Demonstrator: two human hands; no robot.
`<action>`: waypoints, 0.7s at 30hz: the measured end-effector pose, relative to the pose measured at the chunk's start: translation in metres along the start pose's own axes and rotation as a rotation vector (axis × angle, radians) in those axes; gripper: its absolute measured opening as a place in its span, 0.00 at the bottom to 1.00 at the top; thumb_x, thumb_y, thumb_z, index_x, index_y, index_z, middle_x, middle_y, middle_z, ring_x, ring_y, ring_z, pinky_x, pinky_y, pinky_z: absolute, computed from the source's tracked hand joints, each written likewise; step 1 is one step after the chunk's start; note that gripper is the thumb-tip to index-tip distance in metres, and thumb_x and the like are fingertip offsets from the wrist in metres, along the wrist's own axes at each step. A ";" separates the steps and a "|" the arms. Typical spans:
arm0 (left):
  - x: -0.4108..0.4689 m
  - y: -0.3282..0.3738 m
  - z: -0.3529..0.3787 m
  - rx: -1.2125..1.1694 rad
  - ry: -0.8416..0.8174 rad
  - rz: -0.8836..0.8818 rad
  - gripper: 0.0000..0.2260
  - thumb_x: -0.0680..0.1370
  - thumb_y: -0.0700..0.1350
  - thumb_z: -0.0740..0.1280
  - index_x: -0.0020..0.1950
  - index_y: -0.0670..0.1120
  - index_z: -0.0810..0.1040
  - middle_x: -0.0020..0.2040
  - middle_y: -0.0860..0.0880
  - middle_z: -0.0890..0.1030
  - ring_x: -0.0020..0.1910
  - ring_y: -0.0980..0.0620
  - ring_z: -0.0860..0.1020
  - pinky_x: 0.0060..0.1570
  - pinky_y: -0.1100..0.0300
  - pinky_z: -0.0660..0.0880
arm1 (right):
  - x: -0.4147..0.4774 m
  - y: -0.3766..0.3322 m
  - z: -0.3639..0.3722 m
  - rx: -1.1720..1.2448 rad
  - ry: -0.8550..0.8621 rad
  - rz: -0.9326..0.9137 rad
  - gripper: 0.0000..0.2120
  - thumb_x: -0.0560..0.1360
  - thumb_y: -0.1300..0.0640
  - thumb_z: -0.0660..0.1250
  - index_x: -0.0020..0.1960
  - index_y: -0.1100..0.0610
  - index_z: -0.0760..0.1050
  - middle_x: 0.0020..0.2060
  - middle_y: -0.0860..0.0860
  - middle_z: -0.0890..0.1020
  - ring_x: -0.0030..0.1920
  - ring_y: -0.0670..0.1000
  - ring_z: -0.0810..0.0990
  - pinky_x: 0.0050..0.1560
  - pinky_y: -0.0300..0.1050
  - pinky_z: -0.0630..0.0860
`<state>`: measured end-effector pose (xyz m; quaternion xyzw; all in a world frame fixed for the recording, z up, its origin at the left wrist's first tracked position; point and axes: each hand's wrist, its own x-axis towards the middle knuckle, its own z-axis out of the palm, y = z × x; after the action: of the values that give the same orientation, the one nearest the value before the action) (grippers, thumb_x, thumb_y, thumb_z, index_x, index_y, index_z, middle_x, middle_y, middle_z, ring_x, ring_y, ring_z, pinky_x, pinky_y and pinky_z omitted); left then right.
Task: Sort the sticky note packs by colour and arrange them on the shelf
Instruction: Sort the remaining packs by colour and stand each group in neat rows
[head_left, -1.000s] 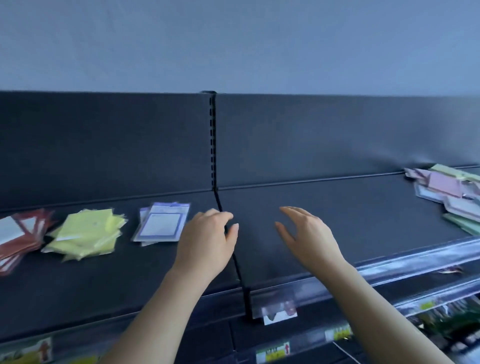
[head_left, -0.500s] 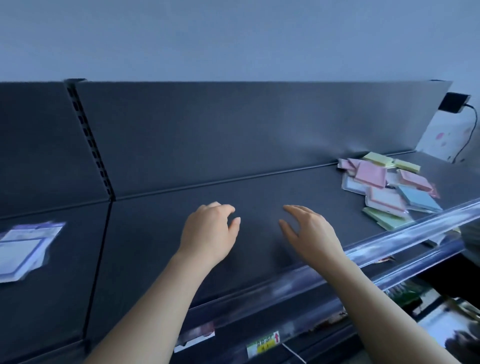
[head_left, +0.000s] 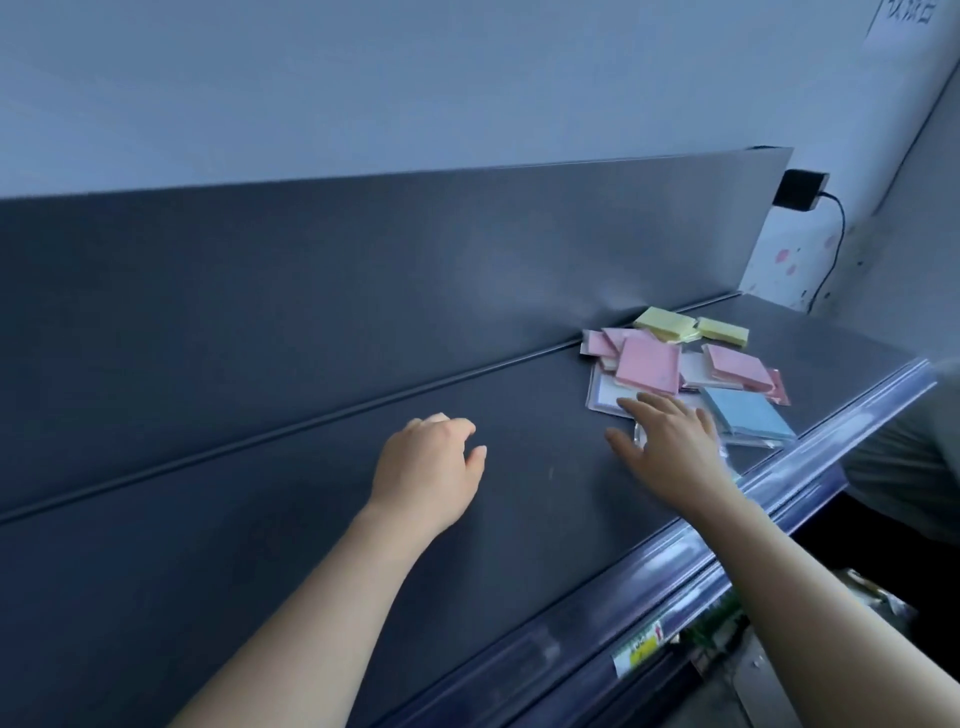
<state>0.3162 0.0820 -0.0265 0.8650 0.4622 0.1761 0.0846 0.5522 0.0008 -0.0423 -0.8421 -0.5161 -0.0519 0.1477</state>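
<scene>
A mixed heap of sticky note packs lies at the right end of the dark shelf (head_left: 260, 519): yellow packs (head_left: 667, 323) at the back, pink packs (head_left: 648, 370) in the middle, a blue pack (head_left: 745, 413) at the front, a pale lilac-framed pack (head_left: 605, 397) at the left edge. My right hand (head_left: 667, 447) reaches over the heap's near edge, fingers spread and straight, covering a clear-wrapped pack; I cannot tell whether it touches it. My left hand (head_left: 431, 467) hovers over bare shelf to the left, fingers loosely curled, holding nothing.
A clear price rail (head_left: 779, 483) runs along the shelf's front edge. The dark back panel (head_left: 363, 270) rises behind. A black adapter with a cable (head_left: 800, 189) hangs on the wall at the right. Lower shelves with labels show below.
The view has swung right; the sorted piles on the left have left the frame. My right hand has moved right to the mixed heap. My left hand stays loosely curled and empty.
</scene>
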 end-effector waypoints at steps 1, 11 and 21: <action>0.007 0.007 0.004 0.005 -0.003 0.000 0.14 0.81 0.52 0.59 0.60 0.48 0.77 0.53 0.52 0.79 0.54 0.49 0.75 0.51 0.55 0.73 | 0.009 0.013 0.001 -0.014 -0.022 0.021 0.25 0.78 0.41 0.58 0.73 0.47 0.65 0.74 0.50 0.65 0.74 0.53 0.59 0.73 0.56 0.53; 0.060 0.097 0.049 0.002 -0.050 -0.060 0.17 0.81 0.54 0.58 0.65 0.47 0.75 0.58 0.50 0.77 0.57 0.48 0.73 0.54 0.54 0.72 | 0.074 0.110 0.013 -0.058 -0.280 0.047 0.35 0.71 0.24 0.45 0.75 0.36 0.48 0.77 0.50 0.51 0.77 0.58 0.47 0.71 0.70 0.46; 0.070 0.121 0.073 -0.040 -0.225 -0.114 0.28 0.79 0.62 0.57 0.75 0.50 0.63 0.73 0.52 0.65 0.71 0.50 0.64 0.68 0.53 0.64 | 0.091 0.093 0.027 -0.005 -0.263 -0.055 0.29 0.74 0.29 0.44 0.71 0.38 0.53 0.72 0.53 0.61 0.73 0.62 0.54 0.68 0.72 0.48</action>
<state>0.4727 0.0734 -0.0405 0.8498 0.4944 0.0819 0.1632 0.6741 0.0473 -0.0646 -0.8276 -0.5536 0.0537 0.0749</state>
